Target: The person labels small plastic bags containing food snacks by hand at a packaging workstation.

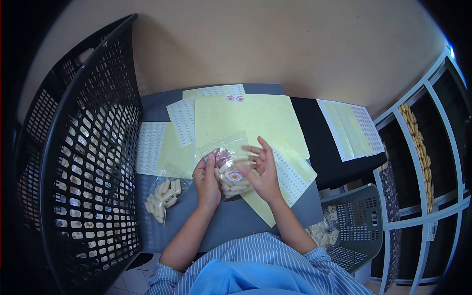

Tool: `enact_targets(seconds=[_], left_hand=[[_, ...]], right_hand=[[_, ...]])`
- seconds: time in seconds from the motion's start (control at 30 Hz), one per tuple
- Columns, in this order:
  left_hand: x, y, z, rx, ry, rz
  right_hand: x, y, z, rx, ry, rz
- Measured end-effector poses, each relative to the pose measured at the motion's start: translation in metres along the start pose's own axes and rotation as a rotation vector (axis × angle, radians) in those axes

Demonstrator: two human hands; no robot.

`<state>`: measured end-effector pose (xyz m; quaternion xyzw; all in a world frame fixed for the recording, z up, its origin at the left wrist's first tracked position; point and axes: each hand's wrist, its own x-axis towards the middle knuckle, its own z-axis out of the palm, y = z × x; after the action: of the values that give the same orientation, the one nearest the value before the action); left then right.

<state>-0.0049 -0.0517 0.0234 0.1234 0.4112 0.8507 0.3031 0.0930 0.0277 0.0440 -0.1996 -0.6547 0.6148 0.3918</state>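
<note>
A clear plastic bag (235, 186) of pale, finger-shaped pieces, with a round orange-and-white sticker (234, 176) on its front, is held upright over the table. My left hand (207, 182) grips its left edge, thumb pressed on the plastic. My right hand (264, 173) is at the bag's right side, fingers apart and slightly blurred, its thumb near the sticker. Behind the bag lies a large yellow backing sheet (250, 115) with two round stickers (235, 98) at its top edge. Another clear bag (164, 196) of pale pieces lies on the table, left of my left forearm.
A tall black perforated basket (93, 172) stands at the left. Sticker sheets (150, 142) lie on the grey table (184, 231); more sheets (350, 129) rest on a black surface at the right. Lower right are a green basket (356, 226) with bags and a metal-framed rack (418, 223).
</note>
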Motion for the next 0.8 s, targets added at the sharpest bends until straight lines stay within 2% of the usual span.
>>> enact_targets(seconds=[0.13, 0.47, 0.67, 0.73, 0.77, 0.8], left_hand=[[0.001, 0.001, -0.002, 0.038, -0.030, -0.052], [0.001, 0.001, 0.002, -0.011, -0.005, -0.087], [-0.001, -0.006, -0.002, 0.079, -0.048, -0.083], [0.000, -0.003, -0.003, 0.053, -0.187, -0.105], [-0.002, 0.002, 0.000, 0.055, -0.179, -0.102], [-0.007, 0.015, 0.009, 0.279, -0.239, 0.066]], right_hand=[[-0.007, 0.002, -0.002, 0.022, -0.115, 0.209], [-0.014, 0.005, -0.008, -0.023, -0.175, 0.107], [-0.018, 0.007, -0.009, -0.007, -0.126, 0.150], [-0.021, -0.005, -0.020, -0.052, -0.095, 0.164], [-0.022, -0.011, -0.029, -0.094, -0.069, 0.175], [-0.026, -0.017, -0.047, -0.246, 0.025, 0.148]])
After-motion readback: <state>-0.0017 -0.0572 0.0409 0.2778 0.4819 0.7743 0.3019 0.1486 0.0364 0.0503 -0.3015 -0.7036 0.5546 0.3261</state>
